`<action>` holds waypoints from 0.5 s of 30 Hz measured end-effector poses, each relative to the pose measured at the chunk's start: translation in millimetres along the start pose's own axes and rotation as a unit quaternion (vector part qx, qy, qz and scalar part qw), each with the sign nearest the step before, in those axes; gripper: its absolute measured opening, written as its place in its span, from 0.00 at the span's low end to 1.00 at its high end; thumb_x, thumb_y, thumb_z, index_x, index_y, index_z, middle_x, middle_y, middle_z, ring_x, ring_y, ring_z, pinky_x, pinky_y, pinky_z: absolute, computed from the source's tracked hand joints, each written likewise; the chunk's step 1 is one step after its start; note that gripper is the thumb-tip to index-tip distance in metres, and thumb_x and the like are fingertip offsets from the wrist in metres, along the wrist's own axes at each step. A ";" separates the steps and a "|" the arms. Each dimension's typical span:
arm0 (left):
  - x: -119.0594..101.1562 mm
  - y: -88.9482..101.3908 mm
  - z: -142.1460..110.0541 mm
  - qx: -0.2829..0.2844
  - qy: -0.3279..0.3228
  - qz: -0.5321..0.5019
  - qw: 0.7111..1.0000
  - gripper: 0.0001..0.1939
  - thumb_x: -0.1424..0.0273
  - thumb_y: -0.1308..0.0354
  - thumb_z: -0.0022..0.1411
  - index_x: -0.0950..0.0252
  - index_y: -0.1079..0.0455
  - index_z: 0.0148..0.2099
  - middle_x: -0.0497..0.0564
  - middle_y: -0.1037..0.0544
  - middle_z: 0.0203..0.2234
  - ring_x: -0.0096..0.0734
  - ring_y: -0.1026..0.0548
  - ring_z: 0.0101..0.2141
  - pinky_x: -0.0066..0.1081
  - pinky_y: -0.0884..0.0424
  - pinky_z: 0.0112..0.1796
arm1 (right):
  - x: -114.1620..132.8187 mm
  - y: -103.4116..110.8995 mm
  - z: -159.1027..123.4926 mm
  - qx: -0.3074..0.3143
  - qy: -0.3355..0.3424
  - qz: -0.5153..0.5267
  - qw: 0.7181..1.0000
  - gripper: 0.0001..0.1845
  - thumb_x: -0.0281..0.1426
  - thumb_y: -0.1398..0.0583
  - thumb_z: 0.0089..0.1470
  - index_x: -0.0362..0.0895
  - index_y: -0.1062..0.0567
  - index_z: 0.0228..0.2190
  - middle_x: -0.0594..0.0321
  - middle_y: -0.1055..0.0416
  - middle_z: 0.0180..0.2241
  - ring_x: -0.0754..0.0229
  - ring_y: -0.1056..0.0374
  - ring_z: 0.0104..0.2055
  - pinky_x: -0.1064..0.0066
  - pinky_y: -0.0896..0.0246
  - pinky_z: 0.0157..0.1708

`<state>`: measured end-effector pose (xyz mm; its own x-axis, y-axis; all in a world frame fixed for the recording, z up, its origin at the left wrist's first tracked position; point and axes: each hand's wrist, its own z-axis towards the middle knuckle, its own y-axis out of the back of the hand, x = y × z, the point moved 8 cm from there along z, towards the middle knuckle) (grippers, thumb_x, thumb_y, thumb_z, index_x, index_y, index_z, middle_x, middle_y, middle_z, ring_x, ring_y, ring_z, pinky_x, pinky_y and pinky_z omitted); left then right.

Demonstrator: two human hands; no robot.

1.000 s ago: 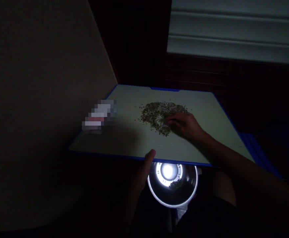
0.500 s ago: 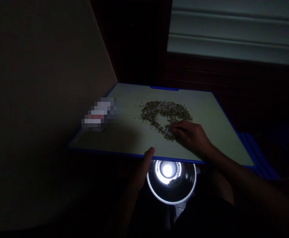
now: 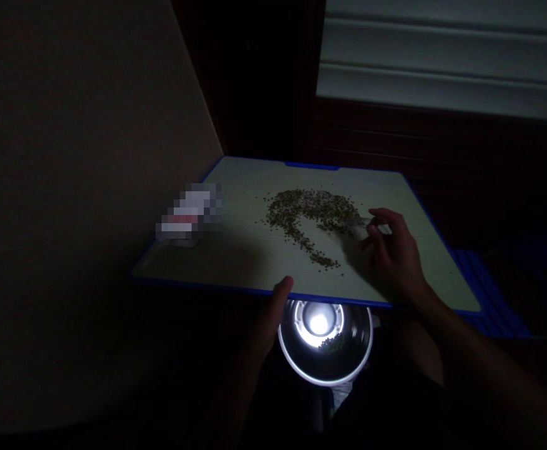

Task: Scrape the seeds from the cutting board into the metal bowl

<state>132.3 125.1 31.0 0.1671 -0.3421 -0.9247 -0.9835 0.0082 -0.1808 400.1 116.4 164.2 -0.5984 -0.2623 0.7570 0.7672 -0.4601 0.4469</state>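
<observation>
A pale board (image 3: 249, 250) with a blue rim carries a curved spread of small greenish-brown grains or beans (image 3: 292, 206), too small to name surely. My right hand (image 3: 395, 250) pinches a thin, clear, whitish piece (image 3: 362, 222) between thumb and fingers at the right end of the spread. What that piece is, I cannot make out. My left hand (image 3: 276, 309) grips the board's near edge with its thumb on top; its other fingers are hidden below. Under that edge a shiny metal bowl (image 3: 296, 369) holds a small heap of similar grains (image 3: 332, 344).
A blurred-out white and red item (image 3: 186, 215) lies at the board's left edge. To the left rises a plain wall (image 3: 90, 156). Dark wood and pale slats (image 3: 442, 56) stand behind. Something blue and ribbed (image 3: 493, 300) is beyond the board's right corner. The room is dim.
My right hand has moved right and slightly away from me with the clear piece, from the near tail of the spread to its right end. My left hand stays on the edge.
</observation>
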 end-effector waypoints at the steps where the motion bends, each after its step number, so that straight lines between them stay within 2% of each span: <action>1: 0.6 -1.3 -0.5 0.011 0.010 -0.004 1.000 0.24 0.50 0.35 0.59 0.55 0.23 0.53 0.52 0.22 0.55 0.47 0.32 0.62 0.40 0.42 0.64 | -2.8 0.5 -2.3 0.017 -0.005 0.013 1.000 0.23 0.42 0.46 0.67 0.52 0.37 0.60 0.52 0.32 0.49 0.57 0.29 0.31 0.67 0.32 0.23; 4: 3.9 -2.9 -1.9 0.033 0.045 -0.011 0.998 0.23 0.50 0.35 0.59 0.56 0.21 0.51 0.52 0.21 0.55 0.47 0.31 0.62 0.40 0.43 0.65 | -7.1 1.0 -10.5 0.065 -0.009 0.023 0.998 0.26 0.41 0.44 0.66 0.52 0.39 0.62 0.53 0.32 0.48 0.54 0.28 0.41 0.65 0.28 0.34; 7: 6.7 -3.1 -2.5 0.041 0.067 -0.027 0.997 0.24 0.50 0.33 0.57 0.60 0.21 0.51 0.54 0.20 0.54 0.49 0.30 0.61 0.42 0.42 0.64 | -11.8 3.0 -16.5 0.080 -0.021 0.031 0.996 0.28 0.40 0.41 0.64 0.53 0.39 0.62 0.54 0.29 0.46 0.51 0.29 0.47 0.62 0.28 0.43; 12: 8.6 -4.4 -1.8 0.055 0.090 -0.069 0.992 0.30 0.54 0.29 0.55 0.64 0.25 0.55 0.58 0.22 0.55 0.49 0.29 0.60 0.42 0.38 0.63 | -27.1 5.4 -18.0 0.058 -0.072 0.064 0.994 0.26 0.38 0.38 0.61 0.53 0.34 0.59 0.56 0.25 0.45 0.52 0.27 0.48 0.57 0.29 0.48; 15: 11.4 -4.1 -1.9 0.073 0.107 -0.083 0.988 0.32 0.55 0.28 0.53 0.66 0.25 0.56 0.60 0.22 0.55 0.49 0.29 0.60 0.41 0.39 0.62 | -31.4 2.1 -18.2 0.076 -0.090 0.079 0.990 0.26 0.36 0.35 0.58 0.51 0.30 0.57 0.57 0.22 0.45 0.51 0.26 0.48 0.54 0.31 0.52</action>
<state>138.1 119.4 21.9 0.2911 -0.5400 -0.7897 -0.9208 0.0659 -0.3844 416.3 108.3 132.6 -0.4283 -0.1585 0.8896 0.8815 -0.2897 0.3728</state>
